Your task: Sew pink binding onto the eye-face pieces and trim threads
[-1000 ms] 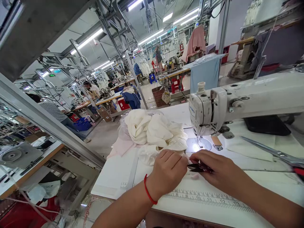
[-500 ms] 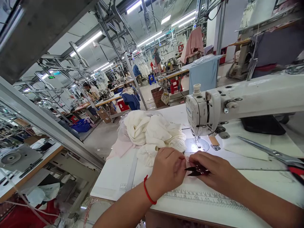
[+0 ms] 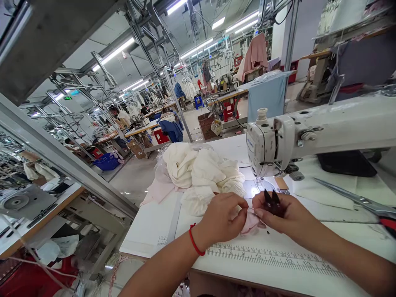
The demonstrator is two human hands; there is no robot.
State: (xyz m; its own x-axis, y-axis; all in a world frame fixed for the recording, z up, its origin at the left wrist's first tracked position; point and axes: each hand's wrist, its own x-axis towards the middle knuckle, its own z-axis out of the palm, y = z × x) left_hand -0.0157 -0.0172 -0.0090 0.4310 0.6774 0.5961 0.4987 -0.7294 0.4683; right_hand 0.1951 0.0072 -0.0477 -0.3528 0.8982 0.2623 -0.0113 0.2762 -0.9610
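Note:
A small piece of pink fabric (image 3: 251, 222) is pinched at its upper edge between the fingertips of my left hand (image 3: 224, 216). My right hand (image 3: 292, 212) grips dark thread snips (image 3: 274, 205) in its curled fingers, blades pointing up and slightly apart. Its thumb and forefinger also pinch the right side of the pink fabric. Just beyond my left hand lies a bunched cream garment (image 3: 204, 167), with more pale pink cloth (image 3: 159, 192) under its left side. The white sewing machine (image 3: 272, 142) stands behind my right hand, its lamp lighting the needle area.
Large scissors (image 3: 352, 198) with red and black handles lie on the right of the white table (image 3: 147, 237). A printed ruler scale (image 3: 260, 256) runs along the front edge. A metal post (image 3: 71, 165) slants on the left. Other workstations fill the background.
The snips have swung from pointing left to pointing up in my right hand. My hands have drawn slightly apart, and more of the pink fabric shows between them.

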